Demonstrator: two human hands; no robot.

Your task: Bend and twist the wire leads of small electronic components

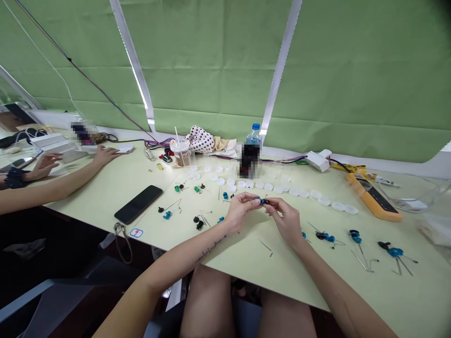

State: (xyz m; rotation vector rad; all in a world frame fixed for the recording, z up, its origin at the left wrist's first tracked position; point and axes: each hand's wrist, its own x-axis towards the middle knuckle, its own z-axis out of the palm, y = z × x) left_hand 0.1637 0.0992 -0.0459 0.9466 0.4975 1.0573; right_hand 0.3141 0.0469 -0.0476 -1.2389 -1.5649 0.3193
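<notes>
Near the middle of the table, my left hand [241,211] and my right hand [285,219] meet fingertip to fingertip. Between them they pinch a small blue and black part [262,201], partly hidden by the fingers. A thin bent metal rod [267,249] lies on the table below the hands. To the right of my right forearm are several groups of blue and black parts with metal rods, such as one blue part [395,252]. Left of my left hand lie more small parts, among them a blue one [167,215] and a green one [197,189].
A row of small white round cups [303,193] runs behind my hands, with a bottle [255,136] beyond. A phone [138,204] lies left, a yellow multimeter [374,198] right. Another person's arms [70,180] rest on the table [225,258] at far left.
</notes>
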